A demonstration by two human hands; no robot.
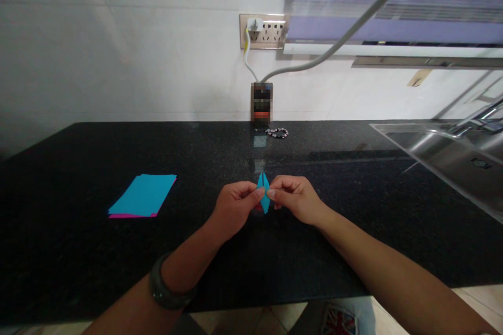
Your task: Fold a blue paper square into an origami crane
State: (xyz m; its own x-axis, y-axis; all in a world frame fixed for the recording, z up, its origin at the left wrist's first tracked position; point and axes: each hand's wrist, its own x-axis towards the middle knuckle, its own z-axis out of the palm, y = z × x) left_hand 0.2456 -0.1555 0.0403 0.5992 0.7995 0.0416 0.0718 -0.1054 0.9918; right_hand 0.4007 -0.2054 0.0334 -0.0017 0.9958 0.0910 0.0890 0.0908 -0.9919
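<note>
A small folded blue paper (265,204), narrow and diamond-shaped with a slit at its upper point, is held upright over the dark countertop (220,261). My left hand (238,206) pinches its left side between thumb and fingers. On the opposite side, my right hand (295,198) pinches the same paper, thumb in front. Some magenta shows low beside the left thumb. Farther left lies a stack of paper sheets (145,194), blue on top with magenta edges peeking out below.
A phone-like device (261,103), blurred out, leans on the wall with a cable. Beside it lies a beaded strap (278,133). The wall socket (264,31) holds a white plug. At the right are a steel sink (467,167) and faucet (481,118).
</note>
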